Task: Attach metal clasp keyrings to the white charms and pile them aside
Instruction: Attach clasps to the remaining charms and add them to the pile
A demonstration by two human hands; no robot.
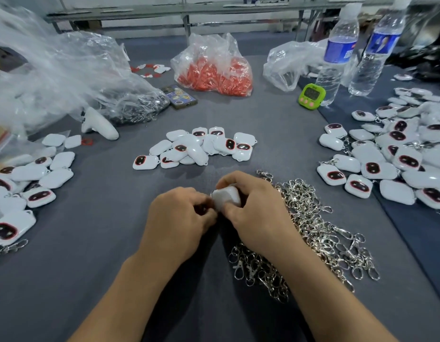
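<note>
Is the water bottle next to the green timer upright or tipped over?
Upright: the water bottle stands on its base by the green timer.

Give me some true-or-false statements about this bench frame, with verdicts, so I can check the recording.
1. The right hand has a white charm in its grip. True.
2. The heap of metal clasps lies left of both hands. False: it lies on the right, beside and under the right forearm.
3. A green timer stands beside the left water bottle. True.
4. The clear bag at the back centre holds blue pieces. False: its contents are red.
5. The right water bottle stands upright. True.
</note>
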